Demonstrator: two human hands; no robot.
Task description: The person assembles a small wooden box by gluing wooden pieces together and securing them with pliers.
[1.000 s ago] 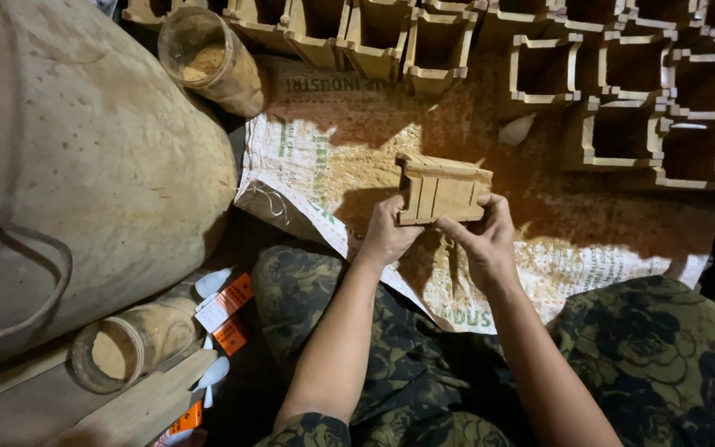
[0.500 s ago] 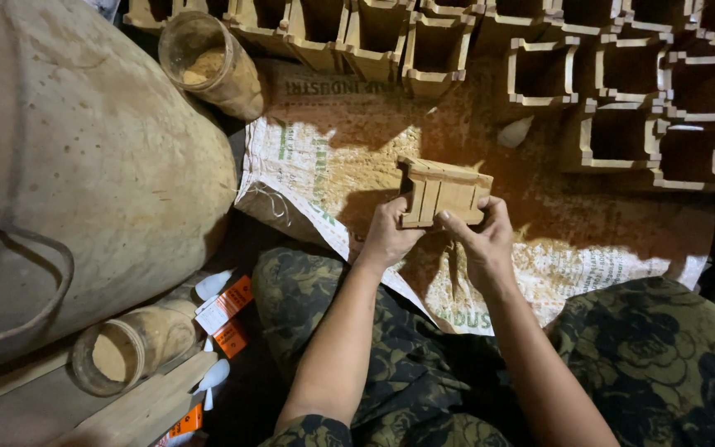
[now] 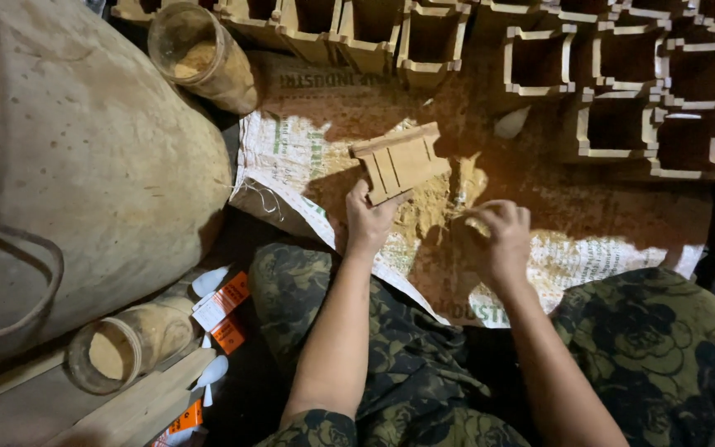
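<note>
My left hand (image 3: 370, 219) grips the near edge of a small slatted wooden box (image 3: 400, 161) and holds it tilted over a printed woven sack (image 3: 291, 157) spread on the floor. My right hand (image 3: 500, 238) is off the box, a little to its right and lower, with fingers curled over a pinch of pale sawdust. A heap of that sawdust (image 3: 436, 207) lies on the sack between both hands. My legs in dark floral trousers (image 3: 647, 356) frame the sack.
Rows of similar open wooden boxes (image 3: 614, 124) line the far side. A big stuffed sack (image 3: 76, 165) fills the left. One dusty jar (image 3: 200, 58) lies at the top left, another jar (image 3: 122, 348) at the lower left, beside small orange-and-white packets (image 3: 221, 306) and planks.
Both hands held the box before. Now my right hand has let go and dropped to the sawdust at the right, and my left hand has tilted the box alone.
</note>
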